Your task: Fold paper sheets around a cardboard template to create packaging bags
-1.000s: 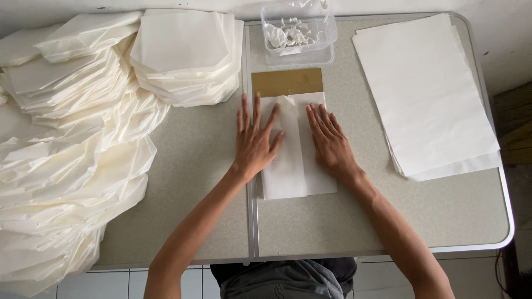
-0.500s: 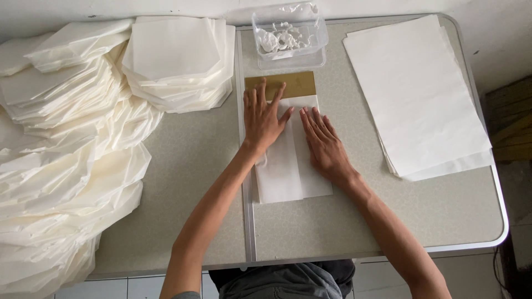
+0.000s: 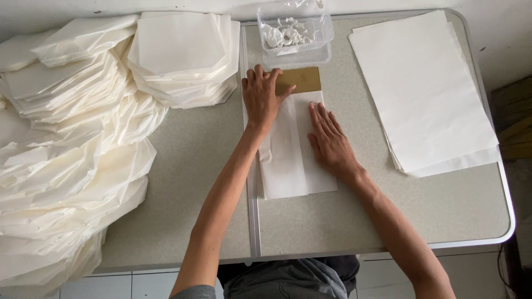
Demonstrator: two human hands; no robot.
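- A person stands at the near edge of a grey table (image 3: 183, 166), grey clothing just visible below it, both bare forearms reaching out over the top.
- The right hand (image 3: 331, 141) lies flat and empty, fingers together and pointing away, pressing on the right half of a folded white sheet (image 3: 296, 166); it seems to pin the paper so it cannot slide.
- The sheet lies lengthwise in the middle of the table, just right of the metal seam (image 3: 253, 216) where the two table halves join. A long fold runs up its centre.
- The left hand (image 3: 261, 97) rests further out, at the sheet's far end, open with fingers spread. Its thumb and fingertips touch a brown card (image 3: 299, 80) that lies across the top of the sheet, apparently as a guide for the fold. It grips nothing.
- To the right, well apart from the hands, sits a neat stack of flat white paper (image 3: 424, 91), within easy reach as fresh stock.
- To the left, finished folded pieces (image 3: 61, 166) spill in a loose heap off the table's side, with a tidier pile (image 3: 183, 55) at the far left corner.
- Farthest off, just beyond the card, stands a clear tub (image 3: 296, 30) holding small white bits; what they are cannot be told.
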